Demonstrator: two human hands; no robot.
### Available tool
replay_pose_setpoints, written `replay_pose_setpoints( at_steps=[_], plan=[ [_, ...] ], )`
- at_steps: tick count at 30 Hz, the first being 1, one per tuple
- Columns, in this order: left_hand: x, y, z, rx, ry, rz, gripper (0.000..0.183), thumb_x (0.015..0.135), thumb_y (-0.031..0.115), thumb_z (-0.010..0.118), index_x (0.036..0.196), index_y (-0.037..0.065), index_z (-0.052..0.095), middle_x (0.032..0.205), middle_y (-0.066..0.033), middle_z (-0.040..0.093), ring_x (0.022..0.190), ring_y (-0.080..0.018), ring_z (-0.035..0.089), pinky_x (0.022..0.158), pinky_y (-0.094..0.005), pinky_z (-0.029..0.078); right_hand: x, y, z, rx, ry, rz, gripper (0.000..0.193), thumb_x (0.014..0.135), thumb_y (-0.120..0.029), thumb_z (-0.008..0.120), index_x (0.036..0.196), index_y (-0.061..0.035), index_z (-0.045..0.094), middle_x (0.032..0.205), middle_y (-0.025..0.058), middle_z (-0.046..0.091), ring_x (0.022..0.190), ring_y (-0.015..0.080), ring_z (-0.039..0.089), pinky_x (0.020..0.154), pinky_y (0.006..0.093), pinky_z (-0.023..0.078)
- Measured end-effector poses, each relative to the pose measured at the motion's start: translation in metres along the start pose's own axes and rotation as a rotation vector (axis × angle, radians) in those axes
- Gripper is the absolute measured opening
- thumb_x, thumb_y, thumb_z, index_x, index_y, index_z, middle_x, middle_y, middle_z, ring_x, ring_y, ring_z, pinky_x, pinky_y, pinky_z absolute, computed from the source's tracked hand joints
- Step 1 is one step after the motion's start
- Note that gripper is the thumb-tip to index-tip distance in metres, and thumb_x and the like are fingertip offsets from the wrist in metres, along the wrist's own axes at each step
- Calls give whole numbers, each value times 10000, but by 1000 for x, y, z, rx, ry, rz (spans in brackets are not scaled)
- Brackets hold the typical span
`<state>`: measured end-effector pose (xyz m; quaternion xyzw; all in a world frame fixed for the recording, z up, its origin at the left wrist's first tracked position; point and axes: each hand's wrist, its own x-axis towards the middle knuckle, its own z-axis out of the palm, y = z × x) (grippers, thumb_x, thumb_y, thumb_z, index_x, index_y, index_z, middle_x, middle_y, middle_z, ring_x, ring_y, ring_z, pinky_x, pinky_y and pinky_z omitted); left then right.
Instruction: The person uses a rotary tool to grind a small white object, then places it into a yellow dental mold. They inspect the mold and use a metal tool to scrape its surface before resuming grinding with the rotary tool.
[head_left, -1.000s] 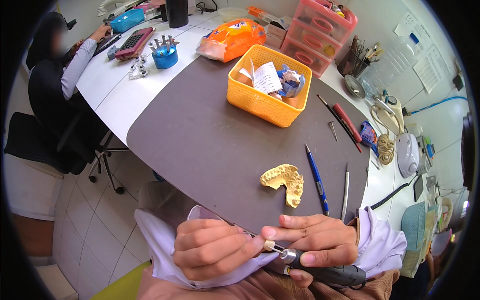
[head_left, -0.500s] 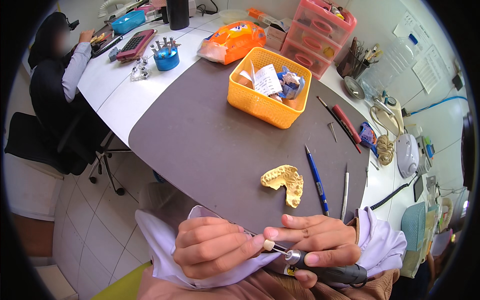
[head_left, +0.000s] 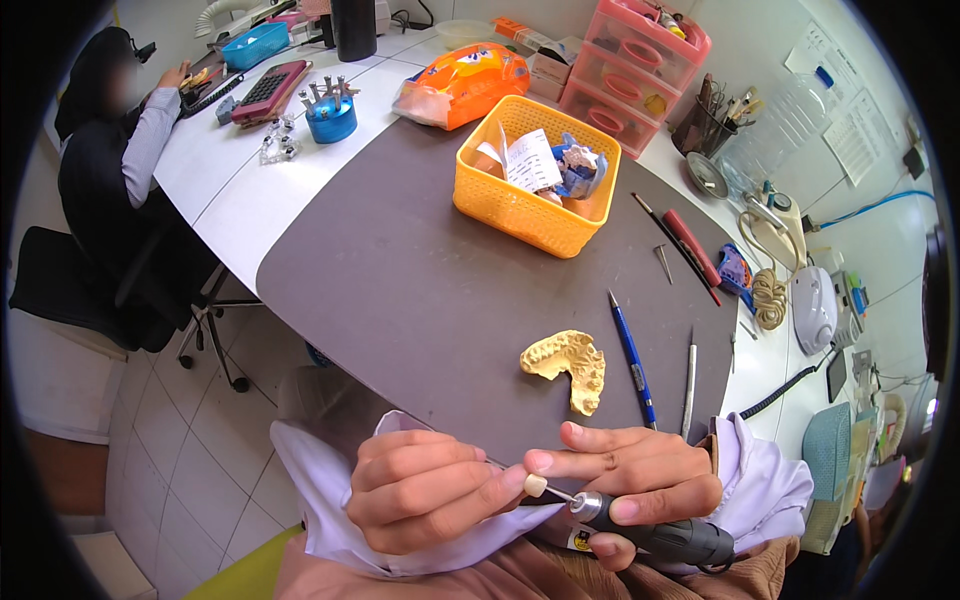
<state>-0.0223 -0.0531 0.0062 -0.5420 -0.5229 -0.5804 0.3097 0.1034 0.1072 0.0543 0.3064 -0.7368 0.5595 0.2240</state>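
Note:
My right hand (head_left: 650, 478) wraps round a black rotary handpiece (head_left: 675, 541) with a silver collar, just off the table's front edge. From its nose a thin metal shank (head_left: 561, 495) points left. At the shank's tip is a small cream tooth-shaped piece (head_left: 535, 485), like a dental crown. My left hand (head_left: 435, 492) is closed, and its fingertips pinch this piece. The right fingertips reach over to the left ones. Whether the shank enters the piece or only touches it, I cannot tell. Beyond the hands lies a yellow plaster dental model (head_left: 572, 365).
Right of the model lie a blue mechanical pencil (head_left: 632, 355) and a slim silver tool (head_left: 690, 390). Farther back stands a yellow basket (head_left: 530, 215) with papers and casts. Pink drawers (head_left: 630, 75) are at the back. A person (head_left: 120, 150) sits at the far left.
The handpiece nose has turned and shifted slightly right, showing more of the shank. The cream piece has tilted and moved up a little. Both hands stay nearly in place.

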Motion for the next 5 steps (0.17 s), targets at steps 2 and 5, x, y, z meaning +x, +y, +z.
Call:
replay_pose_setpoints(
  at_steps=[2, 5],
  plan=[
    [-1, -1, 0, -9, -1, -8, 263, 631, 31, 816, 863, 92, 708, 816, 38, 617, 651, -100, 591, 525, -207, 463, -1, 0, -2, -25, -30, 11, 238, 845, 122, 552, 1060, 84, 457, 916, 331, 596, 1107, 587, 513, 966, 675, 363],
    [-1, 1, -2, -8, -36, -30, 277, 646, 41, 815, 894, 101, 707, 823, 39, 624, 656, -104, 594, 540, -211, 470, -1, -1, -5, -102, -84, 44, 383, 846, 34, 623, 1163, -2, 410, 881, 254, 649, 1045, 534, 569, 987, 615, 377]
  ],
)
